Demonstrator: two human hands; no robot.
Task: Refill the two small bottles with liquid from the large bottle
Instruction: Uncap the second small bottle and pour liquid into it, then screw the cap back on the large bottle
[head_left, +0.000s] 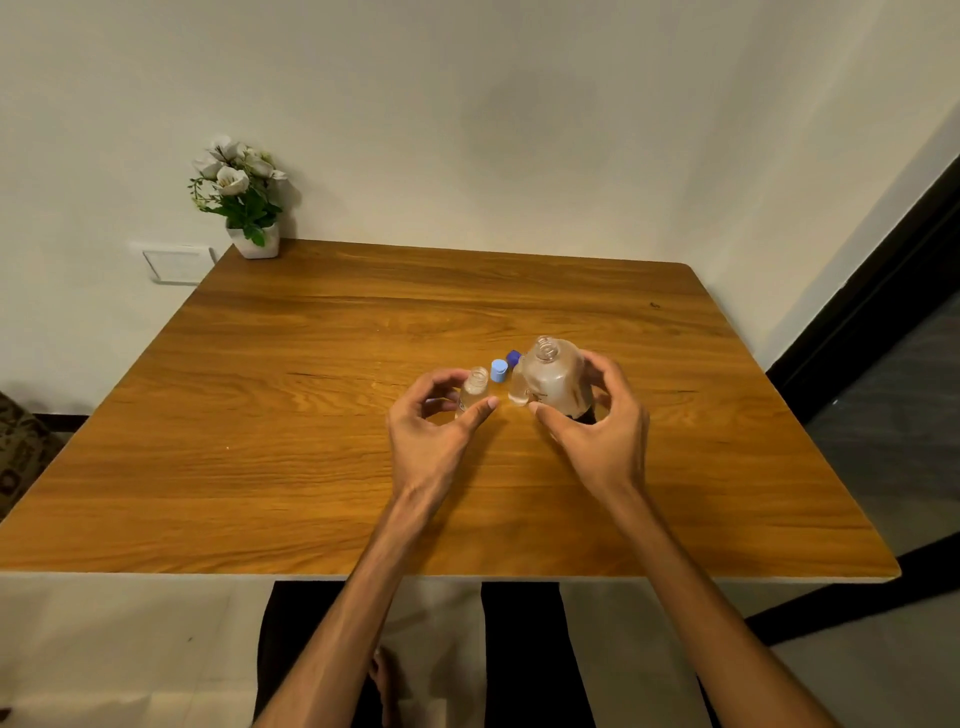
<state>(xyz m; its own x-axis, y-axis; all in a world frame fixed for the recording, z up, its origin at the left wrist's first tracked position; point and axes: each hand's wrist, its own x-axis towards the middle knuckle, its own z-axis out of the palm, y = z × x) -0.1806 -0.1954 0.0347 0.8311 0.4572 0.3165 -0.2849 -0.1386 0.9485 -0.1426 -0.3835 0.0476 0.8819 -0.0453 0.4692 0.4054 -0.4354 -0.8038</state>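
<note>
Between the curled fingers and thumb of the left hand stands an uncapped small bottle, held loosely on the wooden table. Just right of it, the right hand wraps around the uncapped large bottle. A second small bottle stands between the two hands, touching the large bottle's left side. Just beyond the fingertips sit a light blue cap and a dark blue cap.

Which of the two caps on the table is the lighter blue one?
The light blue cap, standing between the small bottle and the large bottle. The dark blue cap sits just behind it, partly hidden by the large bottle.
</note>
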